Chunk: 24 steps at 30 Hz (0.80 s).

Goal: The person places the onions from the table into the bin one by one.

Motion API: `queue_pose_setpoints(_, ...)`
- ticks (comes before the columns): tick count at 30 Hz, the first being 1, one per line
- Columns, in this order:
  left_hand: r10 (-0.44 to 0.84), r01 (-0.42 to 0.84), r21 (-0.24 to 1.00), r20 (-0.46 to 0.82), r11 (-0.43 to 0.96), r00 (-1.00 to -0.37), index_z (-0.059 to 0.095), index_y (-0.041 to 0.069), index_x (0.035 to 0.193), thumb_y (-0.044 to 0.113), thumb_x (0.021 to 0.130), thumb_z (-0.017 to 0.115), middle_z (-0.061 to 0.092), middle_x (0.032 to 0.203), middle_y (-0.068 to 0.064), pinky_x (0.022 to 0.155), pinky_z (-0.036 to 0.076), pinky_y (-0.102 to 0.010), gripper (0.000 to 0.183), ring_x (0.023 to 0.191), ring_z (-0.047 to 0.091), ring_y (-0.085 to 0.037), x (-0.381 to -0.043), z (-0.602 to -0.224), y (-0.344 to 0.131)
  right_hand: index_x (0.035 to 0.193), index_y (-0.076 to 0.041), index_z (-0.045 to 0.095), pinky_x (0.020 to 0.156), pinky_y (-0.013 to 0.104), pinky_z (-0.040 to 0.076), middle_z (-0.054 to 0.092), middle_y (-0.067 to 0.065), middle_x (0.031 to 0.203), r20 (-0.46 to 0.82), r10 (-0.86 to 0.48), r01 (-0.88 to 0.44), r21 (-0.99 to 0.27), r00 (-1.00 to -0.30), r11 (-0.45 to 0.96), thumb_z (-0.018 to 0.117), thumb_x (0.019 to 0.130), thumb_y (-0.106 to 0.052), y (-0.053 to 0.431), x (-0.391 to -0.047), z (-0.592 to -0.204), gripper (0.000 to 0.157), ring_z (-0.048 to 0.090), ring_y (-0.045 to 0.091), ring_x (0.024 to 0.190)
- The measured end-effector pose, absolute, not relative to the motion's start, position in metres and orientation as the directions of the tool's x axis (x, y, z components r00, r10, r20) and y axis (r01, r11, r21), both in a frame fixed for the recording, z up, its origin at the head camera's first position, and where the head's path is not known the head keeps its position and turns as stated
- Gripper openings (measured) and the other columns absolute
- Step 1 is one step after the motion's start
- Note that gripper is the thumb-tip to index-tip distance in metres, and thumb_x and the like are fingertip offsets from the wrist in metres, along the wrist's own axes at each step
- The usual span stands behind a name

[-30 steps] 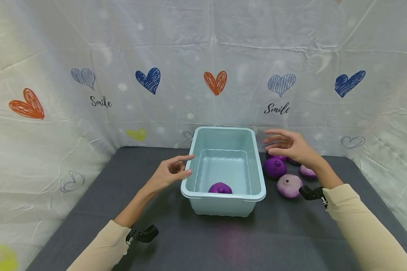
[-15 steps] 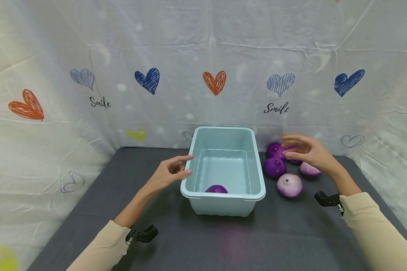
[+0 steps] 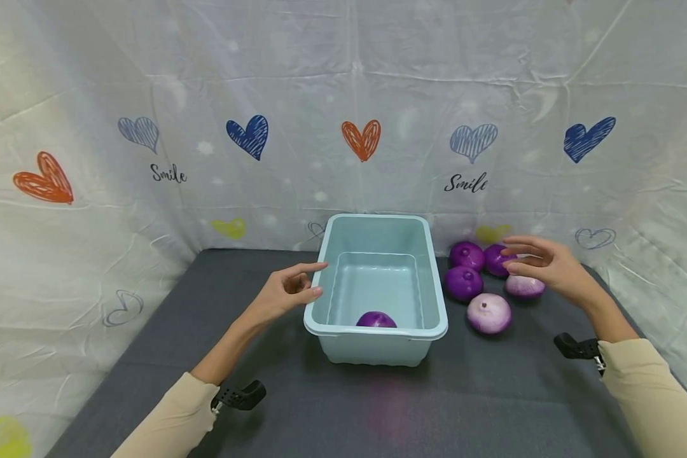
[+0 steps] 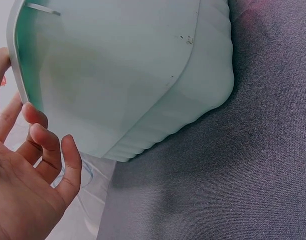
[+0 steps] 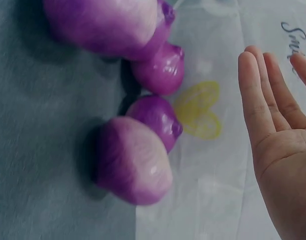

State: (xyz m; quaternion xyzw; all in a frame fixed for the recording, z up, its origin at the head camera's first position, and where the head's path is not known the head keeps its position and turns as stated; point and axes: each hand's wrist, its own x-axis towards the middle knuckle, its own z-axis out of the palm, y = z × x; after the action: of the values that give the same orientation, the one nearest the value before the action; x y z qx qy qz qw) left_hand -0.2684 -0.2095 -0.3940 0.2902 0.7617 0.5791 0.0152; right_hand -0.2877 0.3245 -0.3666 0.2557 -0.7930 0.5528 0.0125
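A pale blue plastic basin (image 3: 378, 348) stands on the dark grey table, with one purple onion (image 3: 376, 320) at its near end. Along the basin's left rim lies my left hand (image 3: 280, 291), its index fingertip and thumb tip right at the edge. In the left wrist view the other fingers of that hand (image 4: 38, 175) bend loosely outside the basin wall. My right hand (image 3: 549, 267) hovers with relaxed fingers by the onions at the right, nearest a pale purple onion (image 3: 523, 287). Nothing is in it. In the right wrist view its fingers (image 5: 257, 95) are extended, apart from the onions.
Right of the basin sit several more onions: a whitish one (image 3: 489, 313) in front and purple ones (image 3: 464, 284) behind it. A white cloth (image 3: 298, 83) printed with hearts hangs at the back and sides. The dark tabletop (image 3: 332, 413) extends toward me.
My right hand has moved rightward from beside the basin's rim, uncovering the rear onions. The onion in the basin has rocked left, then right. My left hand stays put.
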Motion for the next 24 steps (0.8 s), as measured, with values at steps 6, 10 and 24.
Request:
queue_pose_setpoints(6,0.46,0.425,0.891,0.313,0.161,-0.831,0.055,0.001,0.146,0.007,0.098,0.068,0.052,0.084,-0.025,0.066,0.044,-0.032,0.049,0.069,0.048,-0.019,-0.268,-0.393,-0.209,0.143,-0.003,0.055,0.087,0.025,0.052,0.066,0.002,0.127,0.284,-0.328,-0.391,-0.858,-0.901,0.333,0.069,0.097,-0.001,0.343,-0.281,-0.372,0.048,0.065,0.012,0.112)
queue_pose_setpoints(10,0.463,0.428,0.891,0.317,0.155,-0.828,0.055,0.001,0.145,0.006,0.098,0.068,0.053,0.083,-0.023,0.065,0.045,-0.031,0.049,0.069,0.048,-0.026,-0.268,-0.394,-0.209,0.144,-0.005,0.055,0.085,0.025,0.052,0.065,-0.002,0.127,0.277,-0.282,-0.373,-0.846,-0.918,0.38,0.069,0.097,-0.002,0.355,-0.275,-0.375,0.049,0.065,0.011,0.111)
queue_pose_setpoints(24,0.462,0.418,0.897,0.313,0.144,-0.83,0.054,0.002,0.146,0.006,0.098,0.068,0.052,0.082,-0.023,0.065,0.043,-0.031,0.05,0.067,0.047,-0.025,-0.267,-0.394,-0.209,0.152,-0.005,0.044,0.084,0.02,0.051,0.054,-0.007,0.137,0.283,-0.276,-0.38,-0.822,-0.919,0.424,0.069,0.097,0.001,0.398,-0.265,-0.402,0.061,0.062,0.005,0.112)
